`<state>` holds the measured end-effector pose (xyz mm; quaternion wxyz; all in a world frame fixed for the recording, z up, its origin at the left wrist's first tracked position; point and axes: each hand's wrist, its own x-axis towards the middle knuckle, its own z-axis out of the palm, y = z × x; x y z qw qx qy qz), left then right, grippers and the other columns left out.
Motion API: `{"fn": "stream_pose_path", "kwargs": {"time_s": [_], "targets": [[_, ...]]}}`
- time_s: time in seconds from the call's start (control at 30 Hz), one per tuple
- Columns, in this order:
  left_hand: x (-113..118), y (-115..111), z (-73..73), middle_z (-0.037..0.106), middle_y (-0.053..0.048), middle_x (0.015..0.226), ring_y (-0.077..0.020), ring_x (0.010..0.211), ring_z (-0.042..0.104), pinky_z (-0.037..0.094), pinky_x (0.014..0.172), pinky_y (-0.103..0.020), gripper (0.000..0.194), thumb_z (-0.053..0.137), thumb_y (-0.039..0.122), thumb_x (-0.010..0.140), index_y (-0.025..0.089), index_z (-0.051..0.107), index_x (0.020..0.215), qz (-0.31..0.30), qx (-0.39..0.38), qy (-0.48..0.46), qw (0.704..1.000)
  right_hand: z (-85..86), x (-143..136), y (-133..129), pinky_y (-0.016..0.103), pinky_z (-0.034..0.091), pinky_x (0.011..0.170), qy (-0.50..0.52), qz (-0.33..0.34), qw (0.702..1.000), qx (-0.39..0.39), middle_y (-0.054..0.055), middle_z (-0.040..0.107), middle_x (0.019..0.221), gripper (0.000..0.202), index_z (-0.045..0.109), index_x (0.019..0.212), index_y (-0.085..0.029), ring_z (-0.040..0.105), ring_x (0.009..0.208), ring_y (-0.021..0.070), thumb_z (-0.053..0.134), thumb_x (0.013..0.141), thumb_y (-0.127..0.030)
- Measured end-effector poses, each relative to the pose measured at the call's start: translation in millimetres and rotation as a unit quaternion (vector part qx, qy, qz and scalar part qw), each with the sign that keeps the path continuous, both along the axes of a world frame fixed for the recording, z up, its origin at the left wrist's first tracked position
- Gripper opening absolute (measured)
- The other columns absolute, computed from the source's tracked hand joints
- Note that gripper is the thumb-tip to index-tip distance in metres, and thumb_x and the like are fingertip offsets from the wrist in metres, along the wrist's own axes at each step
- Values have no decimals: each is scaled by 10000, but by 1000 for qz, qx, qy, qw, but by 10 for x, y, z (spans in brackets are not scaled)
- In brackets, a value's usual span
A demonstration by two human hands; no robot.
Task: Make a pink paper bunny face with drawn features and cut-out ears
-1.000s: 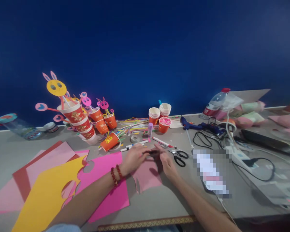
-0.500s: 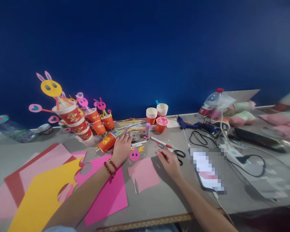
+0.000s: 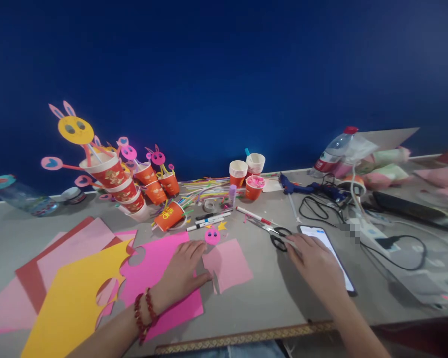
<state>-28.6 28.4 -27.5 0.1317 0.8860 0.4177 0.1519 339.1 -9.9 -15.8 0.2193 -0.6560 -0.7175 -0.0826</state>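
Note:
My left hand [image 3: 181,268] lies low over the magenta paper sheet [image 3: 184,308], its thumb spread from the fingers. Its thumb and fingertips are at the left edge of a cut pale pink paper piece [image 3: 233,263]. Just beyond them rests a small magenta paper face [image 3: 211,235] with two eyes. My right hand [image 3: 315,258] is stretched over the phone [image 3: 345,273], hiding part of its lit screen. Its fingertips are beside the black handles of the scissors [image 3: 280,242]; whether they touch is unclear. No object shows in either hand.
Markers [image 3: 209,221] lie behind the paper face, before a tipped orange cup [image 3: 169,216]. Decorated cups [image 3: 112,176] stand at left near a yellow sheet [image 3: 70,283]. At right are a glue gun [image 3: 296,186], cables and a bottle [image 3: 332,154].
My left hand has drawn back from the markers toward me, onto the magenta sheet. My right hand has moved right, past the scissors handles and over the phone. The view has shifted slightly.

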Motion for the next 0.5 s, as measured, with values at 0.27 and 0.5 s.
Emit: {"fn": "stream_pose_path", "kwargs": {"time_s": [0.27,0.5], "targets": [[104,-41,25,605,-118,1380,-295,1258,550,412,1097,-499,518,659,210,893,203,498,1386,-35,-23,-2,999,-31,-484,-35,419,516,933,95,150,977,-115,124,701,1173,272,667,1149,-213,639,1090,284,479,984,-321],[64,-42,-72,606,-131,1372,-298,1266,548,433,1090,-502,521,662,212,897,186,496,1390,-40,-17,-15,999,57,-945,351,464,422,1056,54,252,943,-210,145,589,1374,580,564,1360,-176,517,1249,324,636,785,-182]]}}
